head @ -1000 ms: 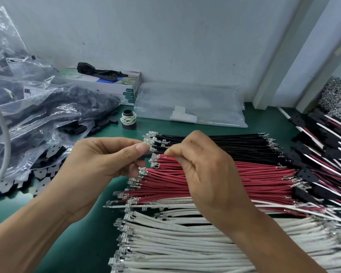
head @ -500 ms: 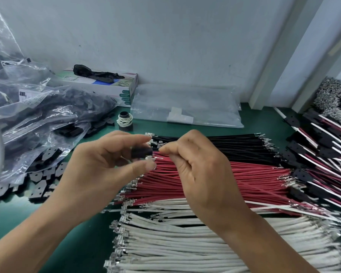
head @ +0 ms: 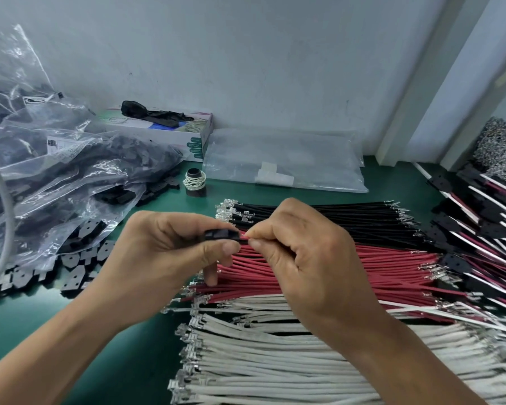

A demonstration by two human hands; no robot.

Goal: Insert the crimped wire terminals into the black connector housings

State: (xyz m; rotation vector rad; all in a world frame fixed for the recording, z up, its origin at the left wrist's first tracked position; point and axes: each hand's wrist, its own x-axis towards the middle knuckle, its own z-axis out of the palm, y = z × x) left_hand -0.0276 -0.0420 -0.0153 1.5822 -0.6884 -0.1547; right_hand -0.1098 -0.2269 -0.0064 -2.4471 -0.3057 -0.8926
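Note:
My left hand (head: 170,252) pinches a small black connector housing (head: 221,235) between thumb and forefinger, above the wire piles. My right hand (head: 307,252) pinches a red wire (head: 244,236) whose end meets the housing's right side; its terminal is hidden. Under my hands lie rows of crimped wires on the green table: black wires (head: 333,214) at the back, red wires (head: 362,264) in the middle, white wires (head: 275,361) nearest me. Loose black housings (head: 76,264) lie at the left.
Clear plastic bags (head: 56,176) of black housings fill the left. A cardboard box (head: 170,133) and a flat clear bag (head: 284,162) sit by the wall. A black spool (head: 195,182) stands behind my left hand. Assembled harnesses (head: 485,217) are piled at the right.
My left hand has turned the housing and brought it up to the red wire. My right hand has pushed the wire's end into the housing's side.

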